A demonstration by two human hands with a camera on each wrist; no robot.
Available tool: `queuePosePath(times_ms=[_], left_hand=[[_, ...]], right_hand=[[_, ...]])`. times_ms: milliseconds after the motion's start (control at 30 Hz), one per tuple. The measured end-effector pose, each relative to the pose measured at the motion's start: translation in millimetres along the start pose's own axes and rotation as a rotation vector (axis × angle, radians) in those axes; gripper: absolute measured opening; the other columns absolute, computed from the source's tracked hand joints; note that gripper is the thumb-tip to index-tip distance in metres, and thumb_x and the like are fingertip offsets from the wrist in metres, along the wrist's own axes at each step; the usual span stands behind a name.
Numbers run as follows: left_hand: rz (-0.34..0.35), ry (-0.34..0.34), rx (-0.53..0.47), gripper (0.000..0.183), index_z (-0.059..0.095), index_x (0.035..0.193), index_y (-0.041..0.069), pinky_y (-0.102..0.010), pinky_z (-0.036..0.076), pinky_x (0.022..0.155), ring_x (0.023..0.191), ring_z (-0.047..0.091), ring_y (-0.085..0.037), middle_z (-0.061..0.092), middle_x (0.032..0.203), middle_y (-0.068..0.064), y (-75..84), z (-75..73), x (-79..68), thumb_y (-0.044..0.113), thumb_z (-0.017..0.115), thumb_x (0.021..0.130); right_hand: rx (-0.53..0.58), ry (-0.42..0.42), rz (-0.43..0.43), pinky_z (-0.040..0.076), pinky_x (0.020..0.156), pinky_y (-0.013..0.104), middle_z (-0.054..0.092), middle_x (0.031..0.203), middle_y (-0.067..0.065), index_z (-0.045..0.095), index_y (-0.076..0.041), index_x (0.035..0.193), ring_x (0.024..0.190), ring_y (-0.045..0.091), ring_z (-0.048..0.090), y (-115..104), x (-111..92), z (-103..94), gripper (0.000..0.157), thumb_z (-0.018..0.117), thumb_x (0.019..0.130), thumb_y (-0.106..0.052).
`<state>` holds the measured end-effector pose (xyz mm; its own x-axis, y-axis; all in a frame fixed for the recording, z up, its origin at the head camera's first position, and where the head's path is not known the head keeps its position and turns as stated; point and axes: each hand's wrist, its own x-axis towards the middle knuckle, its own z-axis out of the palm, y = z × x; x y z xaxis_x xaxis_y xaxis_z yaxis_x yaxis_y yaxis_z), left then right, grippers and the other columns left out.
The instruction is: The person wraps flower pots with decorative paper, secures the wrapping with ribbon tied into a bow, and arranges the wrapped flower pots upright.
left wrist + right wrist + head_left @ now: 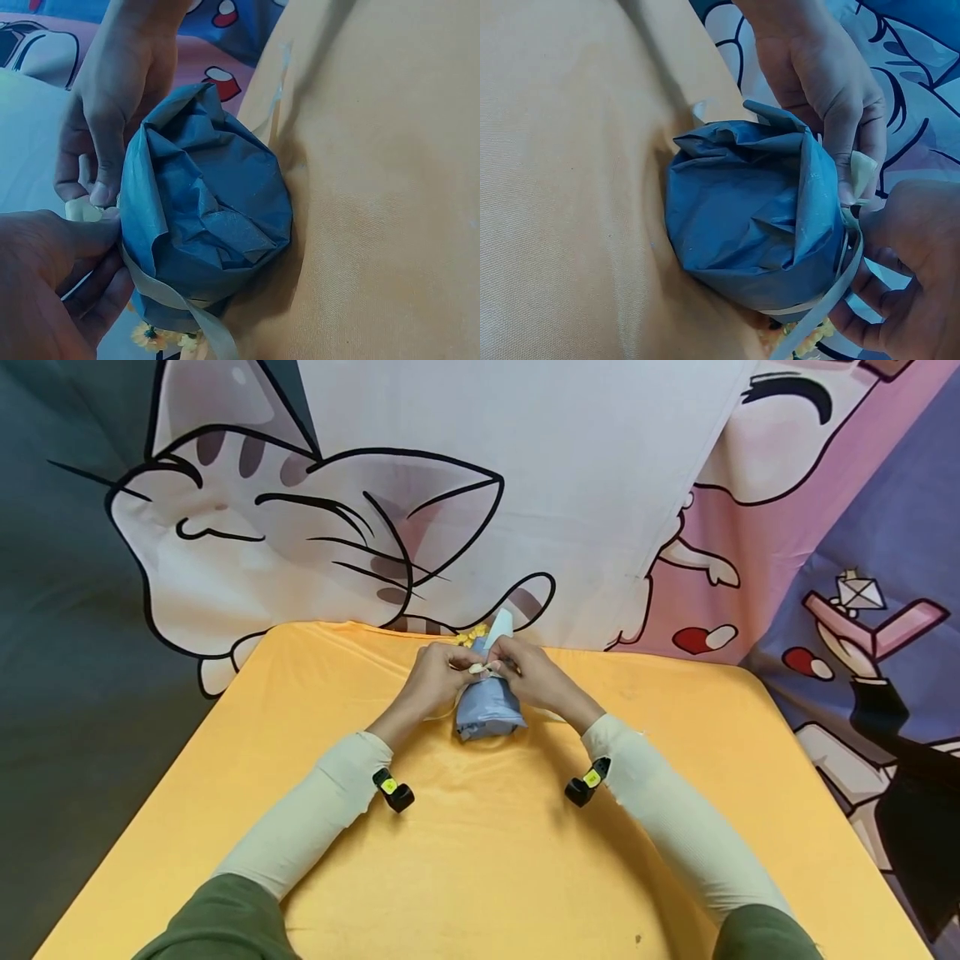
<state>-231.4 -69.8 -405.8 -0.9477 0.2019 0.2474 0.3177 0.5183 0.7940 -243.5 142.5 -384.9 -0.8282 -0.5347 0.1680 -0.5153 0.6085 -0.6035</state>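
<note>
A small bouquet wrapped in blue paper (489, 710) lies at the far middle of the table, its folded bottom toward me. Yellow flowers (472, 634) peek out at its far end. A cream ribbon (810, 321) runs around the wrap, with a small loop (863, 172) at the front of the tie. My left hand (437, 677) pinches the ribbon between thumb and fingers at the bouquet's left. From the right, my right hand (531, 675) pinches the ribbon close to the same spot. Fingertips of both hands nearly meet there, partly hiding the knot.
A yellow cloth (480, 860) covers the table. Behind its far edge hangs a curtain (600, 510) printed with cartoon figures. A pale pointed piece (501, 623) sticks up beyond the bouquet. Each wrist bears a small black camera (393, 790).
</note>
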Motion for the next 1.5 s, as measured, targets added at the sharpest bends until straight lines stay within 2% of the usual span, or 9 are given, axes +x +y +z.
queuePosePath(times_ms=[167,267,400,633,767,900,1100,1367,1500], left_hand=[[-0.010,-0.006,-0.018,0.015,0.091,0.115,0.015,-0.039,0.066,0.088,0.108,0.081,-0.024,0.087,0.119,-0.006,-0.1,-0.7,0.0,0.016,0.088,0.100],[-0.002,-0.008,-0.020,0.012,0.091,0.113,0.014,-0.036,0.065,0.084,0.107,0.081,-0.024,0.088,0.117,-0.006,-0.1,0.4,-0.1,0.016,0.087,0.101],[0.004,-0.012,-0.023,0.009,0.091,0.110,0.015,-0.037,0.066,0.084,0.107,0.081,-0.024,0.088,0.115,-0.006,-0.3,1.7,-0.5,0.015,0.086,0.102],[-0.020,-0.025,-0.044,0.011,0.091,0.112,0.016,-0.043,0.066,0.094,0.112,0.079,-0.025,0.087,0.121,-0.005,-1.9,-1.8,-1.9,0.019,0.085,0.104],[-0.034,-0.035,-0.051,0.012,0.091,0.114,0.015,-0.042,0.065,0.093,0.113,0.078,-0.025,0.087,0.122,-0.006,-3.5,-4.3,-1.6,0.020,0.084,0.104],[-0.039,-0.043,-0.060,0.012,0.091,0.113,0.015,-0.037,0.062,0.090,0.112,0.077,-0.024,0.087,0.120,-0.005,-4.6,-5.0,0.3,0.020,0.085,0.104],[-0.067,-0.059,-0.091,0.014,0.091,0.113,0.014,-0.031,0.056,0.084,0.103,0.074,-0.020,0.086,0.117,-0.006,-3.0,-5.6,3.6,0.024,0.085,0.104],[-0.046,-0.048,-0.073,0.014,0.091,0.115,0.013,-0.032,0.060,0.084,0.108,0.077,-0.024,0.086,0.121,-0.007,-4.2,-7.0,3.0,0.019,0.085,0.103],[-0.036,-0.045,-0.095,0.014,0.091,0.115,0.013,-0.030,0.059,0.083,0.107,0.077,-0.024,0.086,0.120,-0.008,-7.1,-6.7,2.5,0.018,0.086,0.103]], right_hand=[[0.026,-0.005,0.002,0.050,0.088,0.043,0.066,0.113,0.013,0.063,-0.009,0.123,0.099,0.027,0.061,1,-2,-0.2,0.013,0.057,0.120,-0.021],[0.074,-0.015,0.052,0.053,0.086,0.042,0.068,0.111,0.010,0.059,-0.012,0.130,0.097,0.026,0.064,3,-8,-3.7,0.021,0.064,0.117,-0.027],[0.083,-0.029,0.095,0.055,0.086,0.041,0.070,0.107,0.008,0.061,-0.012,0.131,0.094,0.025,0.067,6,-18,-8.4,0.023,0.069,0.112,-0.023],[-0.009,0.030,-0.053,0.057,0.084,0.040,0.076,0.107,0.007,0.080,-0.010,0.114,0.093,0.022,0.068,8,-23,-6.5,0.009,0.072,0.112,-0.013],[-0.039,0.063,-0.148,0.055,0.082,0.039,0.076,0.110,0.009,0.085,-0.011,0.115,0.094,0.022,0.066,7,-22,-2.7,0.010,0.077,0.109,-0.013],[-0.038,0.042,-0.185,0.056,0.083,0.041,0.078,0.115,0.011,0.087,-0.009,0.116,0.098,0.024,0.068,6,-19,-1.6,0.013,0.077,0.108,-0.011],[-0.002,-0.020,-0.111,0.057,0.083,0.039,0.084,0.115,0.007,0.087,-0.010,0.118,0.097,0.022,0.070,3,-19,-3.4,0.016,0.073,0.110,-0.006],[0.062,0.153,-0.021,0.061,0.090,0.045,0.077,0.120,0.011,0.075,-0.009,0.125,0.104,0.027,0.074,2,-8,9.0,0.019,0.080,0.108,-0.017],[0.026,0.145,0.014,0.061,0.091,0.046,0.074,0.125,0.014,0.075,-0.007,0.130,0.106,0.030,0.073,1,-1,10.4,0.027,0.081,0.107,-0.019]])
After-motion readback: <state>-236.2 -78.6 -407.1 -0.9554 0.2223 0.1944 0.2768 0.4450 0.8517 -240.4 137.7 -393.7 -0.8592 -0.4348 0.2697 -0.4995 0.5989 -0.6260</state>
